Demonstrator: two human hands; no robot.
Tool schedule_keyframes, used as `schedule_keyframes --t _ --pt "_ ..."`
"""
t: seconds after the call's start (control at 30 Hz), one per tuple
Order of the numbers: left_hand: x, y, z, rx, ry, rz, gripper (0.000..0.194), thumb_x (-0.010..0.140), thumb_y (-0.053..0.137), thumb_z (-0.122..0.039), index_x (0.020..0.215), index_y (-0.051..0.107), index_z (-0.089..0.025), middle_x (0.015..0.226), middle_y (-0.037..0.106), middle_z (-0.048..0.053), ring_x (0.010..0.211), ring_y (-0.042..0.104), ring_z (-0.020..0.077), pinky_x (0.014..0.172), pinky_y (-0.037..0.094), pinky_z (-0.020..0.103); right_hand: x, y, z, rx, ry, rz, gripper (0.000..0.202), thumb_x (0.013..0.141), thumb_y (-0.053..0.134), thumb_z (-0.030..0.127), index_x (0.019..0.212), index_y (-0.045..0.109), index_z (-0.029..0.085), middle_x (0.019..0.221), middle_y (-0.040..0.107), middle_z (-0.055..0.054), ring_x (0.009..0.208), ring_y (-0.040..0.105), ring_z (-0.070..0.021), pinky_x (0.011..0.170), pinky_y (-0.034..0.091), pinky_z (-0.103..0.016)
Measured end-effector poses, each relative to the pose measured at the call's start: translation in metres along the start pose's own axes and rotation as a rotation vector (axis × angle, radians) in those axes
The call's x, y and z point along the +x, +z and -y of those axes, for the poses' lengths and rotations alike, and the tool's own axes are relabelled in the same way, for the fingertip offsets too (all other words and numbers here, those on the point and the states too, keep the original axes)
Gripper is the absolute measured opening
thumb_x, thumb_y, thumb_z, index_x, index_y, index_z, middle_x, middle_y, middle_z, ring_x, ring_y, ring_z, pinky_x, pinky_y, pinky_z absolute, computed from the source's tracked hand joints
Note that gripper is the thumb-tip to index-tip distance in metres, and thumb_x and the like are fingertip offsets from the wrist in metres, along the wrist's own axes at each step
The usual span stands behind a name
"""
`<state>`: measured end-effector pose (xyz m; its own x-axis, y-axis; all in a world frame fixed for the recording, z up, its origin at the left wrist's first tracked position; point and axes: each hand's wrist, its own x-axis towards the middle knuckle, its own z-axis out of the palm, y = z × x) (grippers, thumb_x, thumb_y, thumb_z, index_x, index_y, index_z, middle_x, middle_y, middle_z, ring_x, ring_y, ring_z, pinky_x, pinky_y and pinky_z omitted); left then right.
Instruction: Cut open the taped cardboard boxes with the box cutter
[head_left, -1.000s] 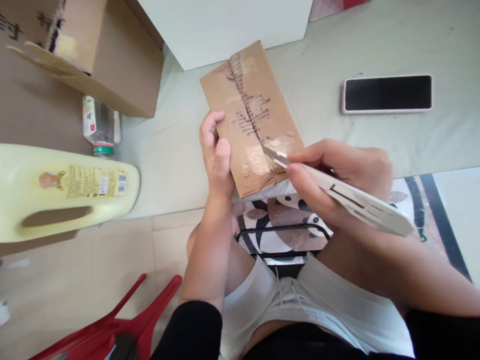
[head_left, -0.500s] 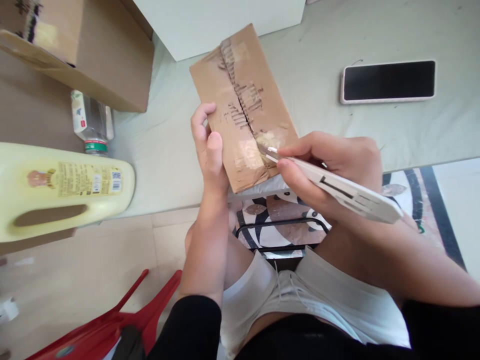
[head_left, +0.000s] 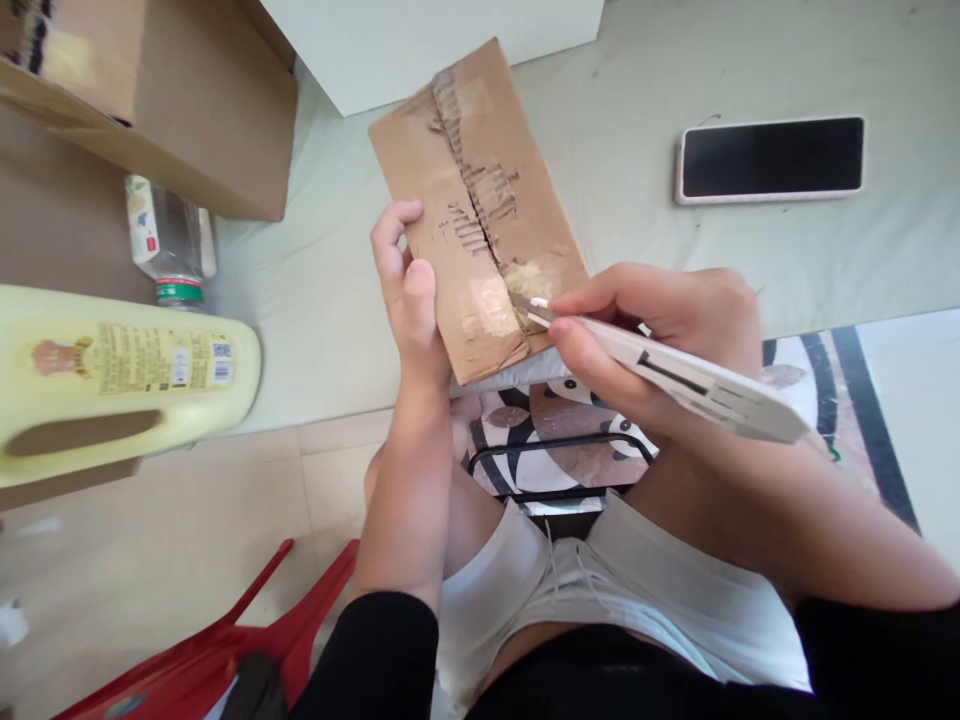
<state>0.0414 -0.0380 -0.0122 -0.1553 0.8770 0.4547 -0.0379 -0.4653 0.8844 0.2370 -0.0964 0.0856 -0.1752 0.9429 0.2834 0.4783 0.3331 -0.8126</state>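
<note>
A brown cardboard box (head_left: 491,200) is tilted over the near edge of the table, its taped seam facing up with torn, marked cardboard along it. My left hand (head_left: 409,290) grips the box's left side, thumb and a finger showing; the other fingers are hidden beside it. In my right hand (head_left: 660,330) is a white utility knife (head_left: 675,380), held between thumb and fingers. The knife's blade tip touches the seam near the box's lower end, by the shiny tape.
On the covered table (head_left: 630,90) lies a phone (head_left: 772,158) to the right. At left stand a larger cardboard box (head_left: 217,110), a clear plastic bottle (head_left: 176,240) and a yellow jug (head_left: 180,350). A white box (head_left: 450,40) is behind; a red chair (head_left: 285,620) is lower left.
The whole view has shifted slightly, so things appear a little further left. My left hand keeps its hold, and the knife tip stays at the lower seam.
</note>
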Motion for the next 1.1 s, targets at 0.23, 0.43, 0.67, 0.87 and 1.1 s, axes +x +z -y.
schedule_keyframes --t 0.23,0.43,0.67,0.87,1.1 --pt "0.004 -0.001 0.006 -0.103 0.066 0.009 0.036 0.093 0.055 -0.051 0.122 0.058 -0.028 0.120 0.058 0.005 0.110 0.057 0.0221 0.098 0.048 0.039 0.006 0.001 -0.004 0.074 -0.044 0.036 0.009 0.083 0.068 0.020 0.076 0.071 0.014 0.052 0.055 0.005 0.045 0.042 -0.0026 0.048 0.038 -0.018" --pt "0.005 -0.002 0.010 -0.129 0.076 0.042 0.039 0.093 0.056 -0.052 0.121 0.053 -0.025 0.120 0.057 0.007 0.110 0.057 0.0238 0.099 0.049 0.042 -0.001 -0.007 -0.008 0.071 -0.050 -0.089 0.013 0.081 0.064 0.017 0.069 0.064 0.023 0.052 0.054 0.004 0.045 0.044 -0.0076 0.049 0.043 -0.024" --pt "0.004 -0.003 0.008 -0.085 0.040 -0.005 0.043 0.090 0.059 -0.055 0.121 0.051 -0.026 0.122 0.054 0.008 0.113 0.054 0.0250 0.100 0.046 0.043 -0.003 -0.008 -0.005 0.045 -0.089 -0.070 0.013 0.080 0.062 0.015 0.070 0.063 0.022 0.051 0.052 0.005 0.043 0.040 -0.0064 0.048 0.042 -0.025" --pt "0.003 0.001 0.002 -0.052 0.019 -0.025 0.039 0.089 0.057 -0.053 0.119 0.055 -0.027 0.120 0.056 0.006 0.110 0.054 0.0226 0.098 0.046 0.038 0.002 0.003 -0.006 0.049 -0.091 -0.030 0.010 0.082 0.064 0.019 0.072 0.066 0.015 0.050 0.050 0.006 0.043 0.038 -0.0016 0.046 0.037 -0.018" --pt "0.003 0.000 0.000 -0.035 -0.004 0.001 0.042 0.089 0.058 -0.059 0.120 0.054 -0.031 0.121 0.057 0.004 0.108 0.058 0.0224 0.093 0.049 0.040 -0.001 -0.012 0.005 0.008 -0.036 -0.027 0.015 0.082 0.060 0.014 0.069 0.063 0.021 0.051 0.053 0.004 0.045 0.039 -0.0061 0.049 0.040 -0.024"
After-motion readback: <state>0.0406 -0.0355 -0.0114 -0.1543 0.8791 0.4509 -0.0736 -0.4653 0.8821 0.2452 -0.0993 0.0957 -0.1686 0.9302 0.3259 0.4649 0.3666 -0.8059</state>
